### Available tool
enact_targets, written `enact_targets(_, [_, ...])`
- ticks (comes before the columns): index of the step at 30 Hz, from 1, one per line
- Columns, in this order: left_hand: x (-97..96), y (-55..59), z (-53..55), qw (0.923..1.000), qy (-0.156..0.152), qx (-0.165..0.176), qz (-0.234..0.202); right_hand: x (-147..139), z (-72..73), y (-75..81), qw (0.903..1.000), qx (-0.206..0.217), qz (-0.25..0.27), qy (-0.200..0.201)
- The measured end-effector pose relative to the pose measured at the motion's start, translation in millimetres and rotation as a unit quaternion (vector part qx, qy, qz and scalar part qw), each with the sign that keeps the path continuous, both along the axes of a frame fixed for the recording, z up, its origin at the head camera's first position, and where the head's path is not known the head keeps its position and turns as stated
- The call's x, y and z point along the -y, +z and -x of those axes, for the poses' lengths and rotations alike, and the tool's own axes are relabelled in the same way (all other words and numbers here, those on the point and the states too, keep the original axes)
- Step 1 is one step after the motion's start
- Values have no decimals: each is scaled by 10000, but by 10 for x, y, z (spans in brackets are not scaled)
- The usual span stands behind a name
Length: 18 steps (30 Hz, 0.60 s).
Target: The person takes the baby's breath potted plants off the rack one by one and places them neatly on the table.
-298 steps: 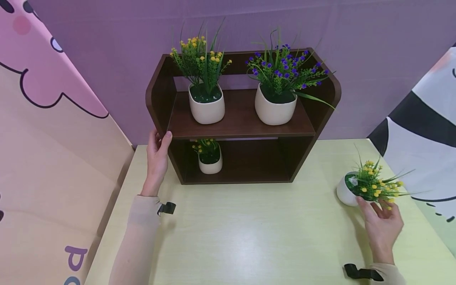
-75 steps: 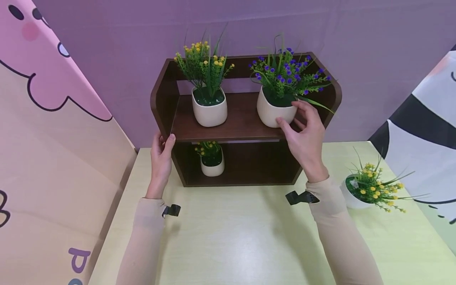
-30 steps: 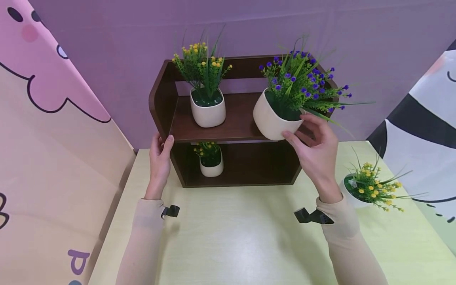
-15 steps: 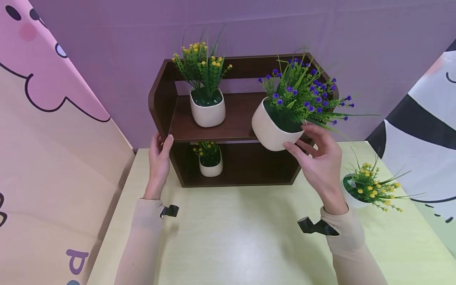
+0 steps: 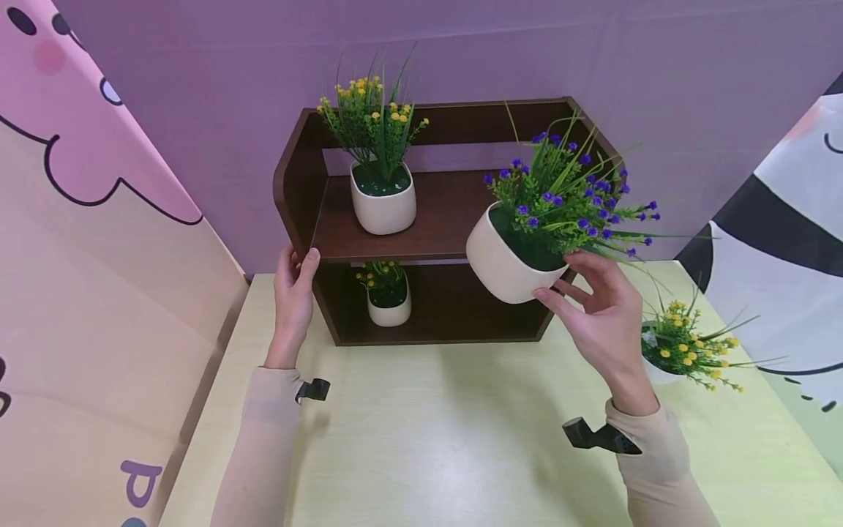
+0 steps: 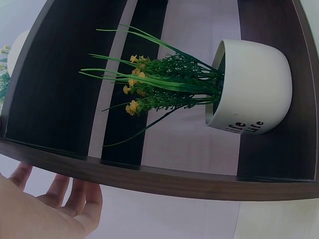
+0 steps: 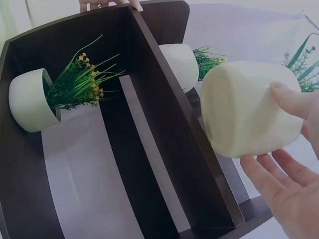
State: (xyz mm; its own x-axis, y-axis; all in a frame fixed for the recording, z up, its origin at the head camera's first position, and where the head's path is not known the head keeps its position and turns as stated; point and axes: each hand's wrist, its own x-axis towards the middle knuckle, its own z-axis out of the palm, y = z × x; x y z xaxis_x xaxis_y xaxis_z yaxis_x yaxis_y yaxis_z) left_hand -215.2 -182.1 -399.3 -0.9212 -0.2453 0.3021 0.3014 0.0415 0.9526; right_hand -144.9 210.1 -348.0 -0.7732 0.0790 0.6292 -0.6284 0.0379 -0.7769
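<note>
My right hand (image 5: 596,311) pinches the rim of a white potted plant with purple flowers (image 5: 516,252), tilted to the right in front of the dark brown shelf (image 5: 435,337). In the right wrist view the thumb lies on one side of that white pot (image 7: 249,109) and the fingers on the other. My left hand (image 5: 294,304) grips the shelf's left side panel, thumb at the upper board's front corner. A potted plant with yellow flowers (image 5: 384,197) stands at the left of the upper board. Below it, a smaller yellow-flowered potted plant (image 5: 390,311) stands in the lower compartment.
Another yellow-flowered potted plant (image 5: 685,344) leans on the table at the right, partly behind my right wrist. The pale table (image 5: 421,432) spreads in front of the shelf. A purple backdrop (image 5: 461,44) rises right behind it, and a printed cloth wall (image 5: 118,293) borders the left.
My right hand left the yellow-flowered plant at the right, took the purple-flowered plant off the upper board, and has drawn it forward and down, tilted. The left hand keeps its grip.
</note>
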Motion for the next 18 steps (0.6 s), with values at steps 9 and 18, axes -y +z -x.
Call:
enact_targets(9, [2, 3, -14, 10000, -28, 26, -41, -42, -46, -83, 9984, -188, 248, 474])
enact_targets(18, [3, 20, -3, 9998, -51, 203, -25, -68, -48, -153, 9944, -395, 278, 939])
